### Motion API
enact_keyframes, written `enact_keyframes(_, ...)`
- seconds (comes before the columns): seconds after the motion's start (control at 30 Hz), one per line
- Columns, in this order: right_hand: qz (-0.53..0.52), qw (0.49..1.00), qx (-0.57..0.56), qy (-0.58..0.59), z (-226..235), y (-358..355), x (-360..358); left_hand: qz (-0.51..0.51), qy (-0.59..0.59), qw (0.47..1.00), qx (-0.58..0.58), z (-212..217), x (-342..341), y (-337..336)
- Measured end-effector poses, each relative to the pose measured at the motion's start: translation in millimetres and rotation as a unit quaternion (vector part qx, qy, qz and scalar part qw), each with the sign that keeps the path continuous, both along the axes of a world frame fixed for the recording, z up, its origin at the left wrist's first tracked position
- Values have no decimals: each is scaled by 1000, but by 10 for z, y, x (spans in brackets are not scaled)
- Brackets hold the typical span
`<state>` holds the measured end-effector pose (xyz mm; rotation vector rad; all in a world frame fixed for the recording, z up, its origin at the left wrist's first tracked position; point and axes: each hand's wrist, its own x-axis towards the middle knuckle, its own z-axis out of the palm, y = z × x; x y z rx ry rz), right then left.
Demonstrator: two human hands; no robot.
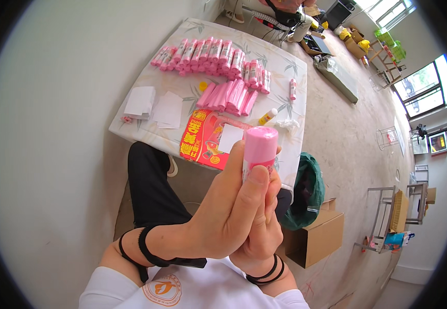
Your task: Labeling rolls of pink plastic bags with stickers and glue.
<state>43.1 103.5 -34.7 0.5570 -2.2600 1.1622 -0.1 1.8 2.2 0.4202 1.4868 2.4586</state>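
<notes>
Upright in front of my chest is a pink roll point(261, 141) of what looks like thin plastic film, with a printed label wrapped round it. My left hand point(228, 208) is closed on it, the thumb pressed along the label. From the other side my right hand point(265, 232) also grips it, its fingers partly hidden behind the left. Beyond them on the table lie unlabelled pink rolls point(228, 97) in a small heap. Behind these, many labelled pink rolls point(203, 54) are stacked. A white paper label point(230, 138) lies on a red printed sheet point(203, 136).
The table point(177, 38) also bears white paper stacks point(140, 102), a yellow cap point(203, 86), a yellow-and-white glue bottle point(268, 117), crumpled tissue point(287, 124) and one separate labelled roll point(293, 89). A green bag point(308, 193) and cardboard box point(319, 234) stand at right. Another person point(285, 6) sits across.
</notes>
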Motion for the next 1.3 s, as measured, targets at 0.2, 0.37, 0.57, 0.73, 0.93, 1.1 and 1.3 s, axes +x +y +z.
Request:
enact_keyframes(0.2, 13, 998, 41, -47, 92, -13, 3, -7, -55, 998, 30, -7, -8, -3)
enact_keyframes(0.37, -56, 992, 90, -73, 17, -86, -126, -43, -188, 974, 118, -205, -203, 13)
enact_keyframes(0.57, -25, 996, 31, -84, -81, -125, -276, -89, -273, 948, 140, -344, -369, -101)
enact_keyframes(0.73, -35, 990, 79, -112, -155, -133, -235, -98, -288, 939, 158, -401, -405, -126)
enact_keyframes(0.93, -84, 977, 168, -97, -283, -142, -228, -84, -277, 950, 118, -459, -448, -97)
enact_keyframes(1.1, -65, 978, 158, -120, -331, -81, -231, -72, -330, 934, 116, -505, -478, -64)
enact_keyframes(1.3, -32, 986, 131, -100, -427, -41, -250, -85, -337, 928, 138, -523, -492, -80)
